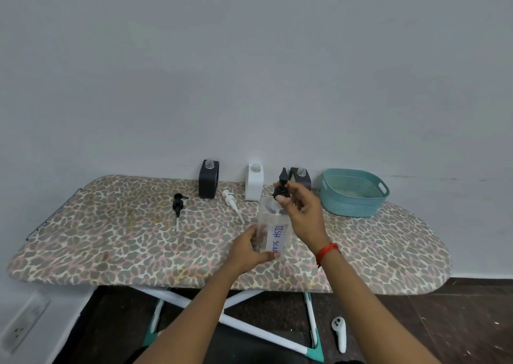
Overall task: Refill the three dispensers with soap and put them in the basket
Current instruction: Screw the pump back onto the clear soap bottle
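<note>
On the board [111,238], starting at the left, we see a black pump [177,204] lying flat. Next comes a black dispenser [208,179] standing uncapped by the wall. A white pump [231,201] lies just beside an upright white dispenser [254,181]. Our left hand [249,249] has its grip curled round the clear soap bottle [273,224], held upright near the board's middle. Our right hand [302,213] pinches a second pump [280,188], also black, at the bottle's mouth. Behind that hand stands a third dispenser [302,179], and at the right end of the board sits the teal basket [349,205].
</note>
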